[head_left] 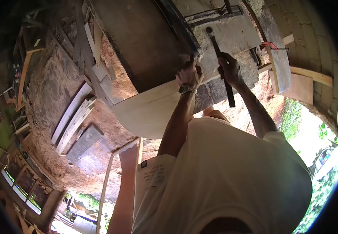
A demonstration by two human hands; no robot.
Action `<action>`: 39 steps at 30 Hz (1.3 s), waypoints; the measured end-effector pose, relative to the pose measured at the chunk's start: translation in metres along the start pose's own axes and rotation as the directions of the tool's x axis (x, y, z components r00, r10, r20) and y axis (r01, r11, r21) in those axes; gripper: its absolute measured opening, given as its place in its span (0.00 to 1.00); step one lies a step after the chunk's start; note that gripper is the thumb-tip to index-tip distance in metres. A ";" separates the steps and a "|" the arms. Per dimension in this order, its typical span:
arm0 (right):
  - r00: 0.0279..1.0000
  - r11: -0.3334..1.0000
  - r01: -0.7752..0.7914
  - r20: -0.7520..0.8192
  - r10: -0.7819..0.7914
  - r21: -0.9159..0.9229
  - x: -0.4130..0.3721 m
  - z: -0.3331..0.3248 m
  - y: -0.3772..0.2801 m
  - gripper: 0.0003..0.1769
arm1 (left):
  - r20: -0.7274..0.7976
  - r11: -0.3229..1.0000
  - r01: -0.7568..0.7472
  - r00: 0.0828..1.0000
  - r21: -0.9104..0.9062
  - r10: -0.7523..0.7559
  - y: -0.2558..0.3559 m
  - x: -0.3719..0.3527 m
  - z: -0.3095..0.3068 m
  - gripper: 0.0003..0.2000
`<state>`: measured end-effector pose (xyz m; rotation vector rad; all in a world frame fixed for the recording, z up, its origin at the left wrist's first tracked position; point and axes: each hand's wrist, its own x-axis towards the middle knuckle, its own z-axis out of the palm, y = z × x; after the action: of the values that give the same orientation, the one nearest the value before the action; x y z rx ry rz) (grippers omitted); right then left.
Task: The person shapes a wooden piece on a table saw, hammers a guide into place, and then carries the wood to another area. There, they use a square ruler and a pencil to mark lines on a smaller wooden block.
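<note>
My right hand (230,71) is wrapped round the middle of a long dark bar (214,42) with a rounded upper end. The bar slants over a pale, worn worktop (231,37), and its lower end points toward my body. My left hand (190,74), with a watch on the wrist, is closed at the corner of a large dark panel (145,39). Its fingers are blurred, and I cannot tell what they hold. Below that wrist, a pale wooden board (149,107) with a curved outline extends to the left.
Long boards (73,117) and a grey plank (85,142) lie on the dusty floor at the left. Scrap wood (85,46) leans farther up. A red clamp-like piece (269,45) sits at the worktop's right, near a block wall (305,39). A wooden frame (110,171) stands beside me.
</note>
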<state>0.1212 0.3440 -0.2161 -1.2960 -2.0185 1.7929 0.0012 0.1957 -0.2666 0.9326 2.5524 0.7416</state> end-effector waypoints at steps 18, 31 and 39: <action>0.745 0.741 -0.615 0.506 0.434 0.270 0.027 0.160 -0.074 0.09 | 0.045 0.999 -0.006 0.999 0.035 0.005 -0.020 -0.034 0.011 0.18; 0.768 0.532 -0.626 0.332 0.548 0.571 0.037 0.165 -0.072 0.12 | 0.103 1.000 -0.006 0.995 0.025 0.004 -0.027 -0.030 0.010 0.20; 0.632 0.652 -0.713 0.637 0.440 0.257 0.019 0.165 -0.086 0.11 | 0.128 0.999 -0.019 0.992 0.028 0.015 -0.029 -0.031 0.007 0.21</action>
<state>-0.0344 0.2423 -0.1949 -1.5204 -1.1260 3.0167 0.0131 0.1588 -0.2851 0.9798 2.4528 0.6291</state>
